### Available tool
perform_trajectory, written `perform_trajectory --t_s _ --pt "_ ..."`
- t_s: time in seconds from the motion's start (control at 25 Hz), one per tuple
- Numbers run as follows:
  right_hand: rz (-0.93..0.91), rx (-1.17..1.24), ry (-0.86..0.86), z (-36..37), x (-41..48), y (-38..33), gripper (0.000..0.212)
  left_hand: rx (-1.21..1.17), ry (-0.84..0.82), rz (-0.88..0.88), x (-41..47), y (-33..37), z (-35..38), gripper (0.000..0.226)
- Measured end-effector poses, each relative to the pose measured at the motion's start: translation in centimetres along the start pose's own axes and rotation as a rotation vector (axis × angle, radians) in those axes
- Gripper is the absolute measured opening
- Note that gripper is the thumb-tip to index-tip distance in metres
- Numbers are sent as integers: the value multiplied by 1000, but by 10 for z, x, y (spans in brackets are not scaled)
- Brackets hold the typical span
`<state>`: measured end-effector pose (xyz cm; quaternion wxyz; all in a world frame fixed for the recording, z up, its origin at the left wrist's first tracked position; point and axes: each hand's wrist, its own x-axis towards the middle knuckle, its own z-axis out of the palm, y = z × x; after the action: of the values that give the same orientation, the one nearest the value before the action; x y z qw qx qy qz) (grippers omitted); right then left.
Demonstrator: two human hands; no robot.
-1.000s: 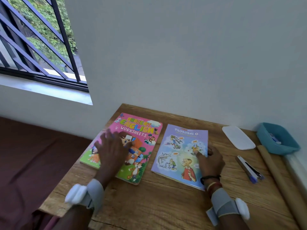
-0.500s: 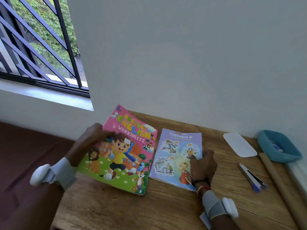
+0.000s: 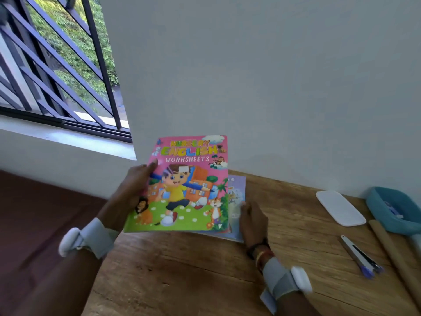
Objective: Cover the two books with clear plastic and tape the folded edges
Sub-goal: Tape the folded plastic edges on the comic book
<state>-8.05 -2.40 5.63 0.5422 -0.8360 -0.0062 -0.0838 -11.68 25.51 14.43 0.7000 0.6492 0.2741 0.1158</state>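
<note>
A pink "Nursery English Worksheets" book (image 3: 189, 185) is lifted off the wooden table (image 3: 182, 274) and tilted up toward me. My left hand (image 3: 134, 188) grips its left edge, thumb on the cover. The book hangs over a lilac book (image 3: 238, 197) that lies flat on the table; only its right strip shows. My right hand (image 3: 252, 218) holds the lilac book's right edge, fingers curled on it. A long brown roll (image 3: 396, 256) lies along the table's right side; I cannot tell if it carries the plastic.
A white flat pad (image 3: 340, 207) lies at the back right, beside a blue tray (image 3: 391, 208) against the wall. A utility knife and pens (image 3: 360, 256) lie between my right hand and the roll. A barred window (image 3: 57, 65) is on the left.
My left hand has lifted the pink book from the table and carried it right, over the lilac book. My right hand stays on the lilac book's right edge.
</note>
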Motion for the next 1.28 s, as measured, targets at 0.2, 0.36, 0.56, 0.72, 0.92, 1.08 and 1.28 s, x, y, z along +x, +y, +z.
perform_trajectory --t_s 0.2,0.36,0.56,0.72,0.92,1.08,1.28 --pt "117 228 -137 -9 -16 4 43 136 -41 -25 32 -66 30 36" --pt "-3 141 -323 7 -27 -3 46 646 69 161 47 -74 46 41" --pt "-76 -64 -459 42 -6 -11 85 1046 101 202 76 -76 48 64" --pt "-73 -106 -506 60 11 -9 112 1033 70 263 82 -78 37 74" --pt "-11 202 -381 51 1 -12 68 907 136 308 72 -89 38 91" --pt "138 396 -248 56 8 -10 61 922 123 353 67 -87 45 92" --pt "-2 53 -181 67 -14 -7 84 990 65 347 66 -75 52 109"
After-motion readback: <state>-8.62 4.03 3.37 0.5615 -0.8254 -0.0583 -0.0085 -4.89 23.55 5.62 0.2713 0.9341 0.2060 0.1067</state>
